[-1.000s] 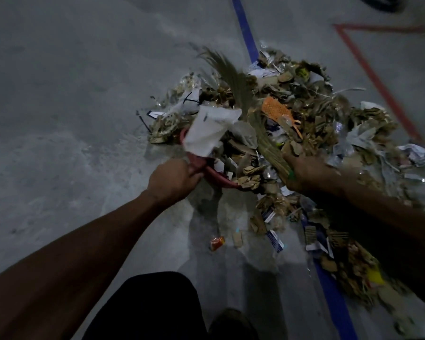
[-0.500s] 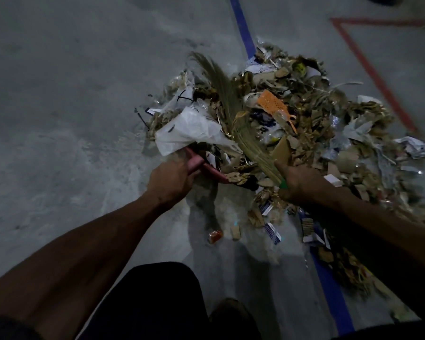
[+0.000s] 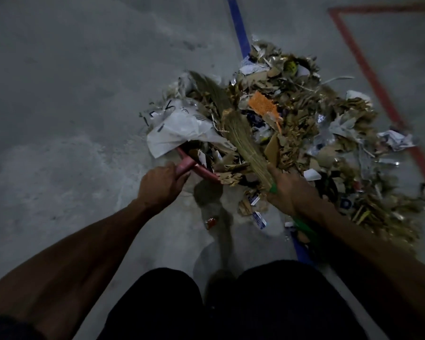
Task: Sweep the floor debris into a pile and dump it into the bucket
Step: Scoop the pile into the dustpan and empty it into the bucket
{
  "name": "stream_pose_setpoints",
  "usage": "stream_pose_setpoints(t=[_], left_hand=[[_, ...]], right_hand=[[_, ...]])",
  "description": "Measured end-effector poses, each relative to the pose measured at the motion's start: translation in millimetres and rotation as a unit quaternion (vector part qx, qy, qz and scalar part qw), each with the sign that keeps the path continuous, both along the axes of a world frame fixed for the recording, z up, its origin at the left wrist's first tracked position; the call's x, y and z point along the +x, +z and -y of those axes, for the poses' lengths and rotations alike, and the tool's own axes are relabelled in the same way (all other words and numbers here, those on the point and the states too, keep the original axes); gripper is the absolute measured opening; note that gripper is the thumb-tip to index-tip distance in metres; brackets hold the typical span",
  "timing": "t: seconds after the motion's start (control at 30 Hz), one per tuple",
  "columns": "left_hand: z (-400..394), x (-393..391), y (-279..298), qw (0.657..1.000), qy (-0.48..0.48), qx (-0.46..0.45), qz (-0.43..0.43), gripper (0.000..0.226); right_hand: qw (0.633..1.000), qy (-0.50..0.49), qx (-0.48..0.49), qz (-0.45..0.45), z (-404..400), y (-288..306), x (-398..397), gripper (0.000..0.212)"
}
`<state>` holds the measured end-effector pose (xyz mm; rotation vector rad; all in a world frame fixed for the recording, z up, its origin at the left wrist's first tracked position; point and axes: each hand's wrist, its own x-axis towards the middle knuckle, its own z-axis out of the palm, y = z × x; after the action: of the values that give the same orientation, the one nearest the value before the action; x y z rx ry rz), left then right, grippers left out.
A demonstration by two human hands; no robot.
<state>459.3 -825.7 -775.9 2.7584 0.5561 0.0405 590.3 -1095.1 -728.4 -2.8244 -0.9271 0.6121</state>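
Observation:
A big pile of debris (image 3: 304, 123), made of dry leaves, cardboard scraps, paper and plastic, lies on the grey concrete floor. My left hand (image 3: 161, 185) grips the handle of a pink dustpan (image 3: 201, 171) whose pan is pushed into the pile's near edge and holds scraps. A white plastic bag (image 3: 179, 131) drapes over the pan's left side. My right hand (image 3: 286, 186) holds a straw hand broom (image 3: 238, 128) by its green handle, with the bristles lying across the pile and pointing away to the upper left. No bucket is in view.
A blue floor line (image 3: 238, 25) runs under the pile toward me. A red floor line (image 3: 368, 69) borders the pile on the right. Loose bits, including a small orange wrapper (image 3: 211, 221) and a blue-white carton scrap (image 3: 260, 218), lie near my dark-clothed knees (image 3: 231, 303).
The broom has dragged debris toward the dustpan and my right hand has pulled closer. The white bag has slid lower over the pan's left side. My left hand stays on the handle.

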Motion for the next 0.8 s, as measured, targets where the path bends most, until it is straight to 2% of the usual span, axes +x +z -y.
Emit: stream_pose_setpoints(t=[0.17,0.4,0.53,0.67,0.8], left_hand=[[11.7,-15.4,108.4,1.0,0.022,-0.005,0.01,0.045],[35.0,-43.0,309.4,0.999,0.017,-0.021,0.039,0.059],[51.8,-57.0,428.5,0.999,0.022,-0.009,0.032,0.056],[61.7,-70.5,520.0,0.999,0.037,0.015,0.013,0.05],[63.8,-86.5,575.3,0.999,0.033,0.015,0.029,0.053]], right_hand=[[0.998,-0.046,0.031,-0.027,5.8,118.5,-25.4,0.074],[0.994,-0.091,0.028,-0.046,28.7,322.1,-58.5,0.079],[0.992,-0.103,0.05,-0.047,45.5,429.2,-75.6,0.079],[0.991,-0.115,0.048,-0.053,52.4,509.9,-94.8,0.079],[0.987,-0.134,0.066,-0.057,59.3,558.3,-113.8,0.082]])
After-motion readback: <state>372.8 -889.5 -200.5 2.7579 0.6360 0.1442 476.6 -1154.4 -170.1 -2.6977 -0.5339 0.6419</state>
